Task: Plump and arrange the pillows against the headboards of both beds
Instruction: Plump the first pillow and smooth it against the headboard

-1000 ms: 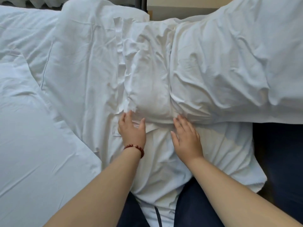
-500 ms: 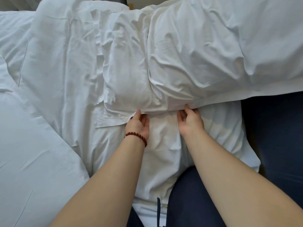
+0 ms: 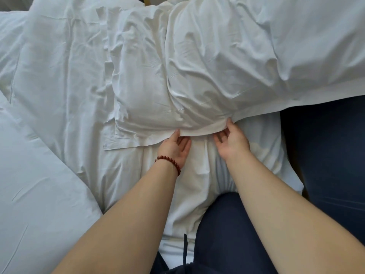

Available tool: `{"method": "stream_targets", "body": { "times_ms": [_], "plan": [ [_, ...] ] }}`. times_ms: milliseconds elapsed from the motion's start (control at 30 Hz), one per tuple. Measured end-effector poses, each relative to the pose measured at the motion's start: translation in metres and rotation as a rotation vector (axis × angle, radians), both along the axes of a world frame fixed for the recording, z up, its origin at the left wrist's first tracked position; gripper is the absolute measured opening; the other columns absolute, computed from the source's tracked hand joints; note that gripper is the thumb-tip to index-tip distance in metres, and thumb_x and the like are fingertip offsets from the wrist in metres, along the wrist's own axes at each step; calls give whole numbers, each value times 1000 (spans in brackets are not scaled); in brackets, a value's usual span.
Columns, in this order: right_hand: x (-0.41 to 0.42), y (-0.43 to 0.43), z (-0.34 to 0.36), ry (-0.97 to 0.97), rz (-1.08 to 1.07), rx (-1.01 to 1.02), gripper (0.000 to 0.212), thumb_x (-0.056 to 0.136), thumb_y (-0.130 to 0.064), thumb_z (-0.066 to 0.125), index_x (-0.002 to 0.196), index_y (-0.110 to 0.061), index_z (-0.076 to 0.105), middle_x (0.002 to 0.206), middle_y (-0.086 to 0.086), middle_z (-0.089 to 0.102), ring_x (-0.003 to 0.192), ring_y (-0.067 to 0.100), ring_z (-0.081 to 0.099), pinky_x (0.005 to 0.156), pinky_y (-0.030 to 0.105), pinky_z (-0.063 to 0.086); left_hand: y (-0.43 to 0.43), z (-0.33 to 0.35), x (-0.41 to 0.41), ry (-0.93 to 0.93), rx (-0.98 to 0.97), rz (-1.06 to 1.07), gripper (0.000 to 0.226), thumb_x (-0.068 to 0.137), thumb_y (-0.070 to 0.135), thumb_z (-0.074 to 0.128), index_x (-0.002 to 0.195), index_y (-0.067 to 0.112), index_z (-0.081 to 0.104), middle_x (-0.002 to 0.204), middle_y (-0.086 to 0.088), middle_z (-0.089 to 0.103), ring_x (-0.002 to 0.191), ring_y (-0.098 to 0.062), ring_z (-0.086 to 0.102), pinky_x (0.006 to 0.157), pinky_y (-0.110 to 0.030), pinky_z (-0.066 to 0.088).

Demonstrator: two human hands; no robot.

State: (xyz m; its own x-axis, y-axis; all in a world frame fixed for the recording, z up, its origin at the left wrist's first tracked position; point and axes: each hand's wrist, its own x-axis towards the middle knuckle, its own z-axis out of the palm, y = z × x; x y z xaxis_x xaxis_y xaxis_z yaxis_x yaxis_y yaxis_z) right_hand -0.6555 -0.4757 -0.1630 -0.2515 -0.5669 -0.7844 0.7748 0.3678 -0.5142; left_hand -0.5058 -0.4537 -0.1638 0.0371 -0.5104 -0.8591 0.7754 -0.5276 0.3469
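Both hands have turned over since a second ago: then they lay palm-down and flat on the sheet at the pillow's near edge; now they are palm-up, fingertips tucked under that edge, and the edge has lifted slightly off the bed.

The left hand (image 3: 174, 148), a beaded bracelet (image 3: 169, 162) on its wrist, is loosely cupped, fingers half-curled, its fingertips touching the underside of the pillowcase flap just above them. The right hand (image 3: 231, 142) sits beside it, a little apart, also half-open, thumb and fingers closing on the bunched hem of the pillow (image 3: 197, 80) where the cloth gathers into a pucker. Whether that is a firm pinch or only a light hold cannot be told from here.

The pillow lies crosswise directly beyond both hands, rumpled and lumpy, on the white bed sheet (image 3: 59, 80). A second pillow (image 3: 39, 184) lies flat, well off beyond the left forearm. The dark floor (image 3: 325, 155) shows past the right hand, along the bed's side. No headboard is clearly in view.

Judging by the turned palms, the smoothing is over and a lift is beginning, likely to raise and shake the pillow before it is set in place. The arranging itself looks not yet done.
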Motion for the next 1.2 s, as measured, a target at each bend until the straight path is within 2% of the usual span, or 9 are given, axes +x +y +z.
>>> {"method": "stream_targets", "body": {
  "times_ms": [100, 233, 400, 600, 733, 867, 967, 1100, 1200],
  "plan": [
    [-3, 5, 3, 75, -50, 33, 7, 94, -7, 61, 100, -10, 63, 91, 6, 69, 80, 15, 68, 74, 28, 57, 3, -5, 0, -146, 83, -14, 29, 96, 13, 60, 123, 1, 55, 102, -10, 70, 80, -16, 72, 62, -24, 58],
    [-10, 17, 12, 74, -13, 35, 7, 95, -10, 61, 101, -12, 64, 97, 4, 70, 88, 14, 67, 88, 31, 51, -1, 2, -7, -89, 108, 0, 30, 100, 17, 54, 127, 3, 53, 113, -9, 67, 96, -20, 68, 79, -29, 56],
    [-48, -20, 28, -10, -100, -92, 32, 93, -14, 62, 125, -19, 61, 99, -1, 70, 88, 13, 65, 74, 28, 54, -24, 21, -41, 78, 63, -143, 53, 90, 24, 68, 137, 10, 48, 135, -8, 53, 125, -24, 54, 91, -33, 48],
    [-63, -12, 31, 210, -159, -23, 9, 92, -6, 64, 89, -14, 66, 90, 2, 70, 77, 12, 66, 73, 22, 54, -30, 5, -53, -155, 103, -196, 32, 92, 19, 66, 121, 5, 59, 100, -6, 69, 76, -14, 68, 57, -22, 58],
    [-58, -4, 49, 430, -150, -13, 12, 90, -15, 68, 79, -18, 68, 78, -5, 70, 76, 12, 65, 72, 22, 52, -35, 37, -50, -179, 183, -448, 32, 103, 34, 45, 109, 6, 59, 93, -6, 70, 76, -14, 68, 60, -26, 56],
    [-70, 0, 96, 527, -252, -169, 17, 87, -20, 72, 100, -27, 65, 92, -12, 74, 90, 5, 69, 85, 23, 51, -32, 96, -60, -828, -266, -774, 35, 100, 34, 47, 90, 6, 67, 80, -3, 71, 73, -14, 67, 70, -31, 54],
    [-82, -5, 132, 539, -354, -214, 22, 87, -19, 72, 108, -19, 66, 97, -4, 73, 93, 12, 69, 83, 25, 55, -42, 140, -83, -1272, -905, -718, 26, 98, 31, 53, 122, 22, 59, 123, 3, 57, 117, -12, 52, 103, -31, 42],
    [-83, -4, 159, 609, -311, -193, 11, 88, -15, 69, 97, -21, 65, 93, -8, 72, 88, 3, 69, 78, 20, 53, -90, 165, -130, -1183, -921, -959, 62, 102, 49, 33, 154, 37, 1, 164, 4, -9, 149, -19, -14, 119, -35, -8],
    [-79, 7, 182, 910, -130, -197, 8, 88, -18, 70, 89, -22, 63, 88, -10, 67, 81, -2, 63, 78, 19, 48, -121, 152, -136, -1034, -830, -1122, 60, 100, 56, 24, 153, 43, -1, 164, 8, -2, 150, -21, -9, 121, -47, -2]
  ]
}}
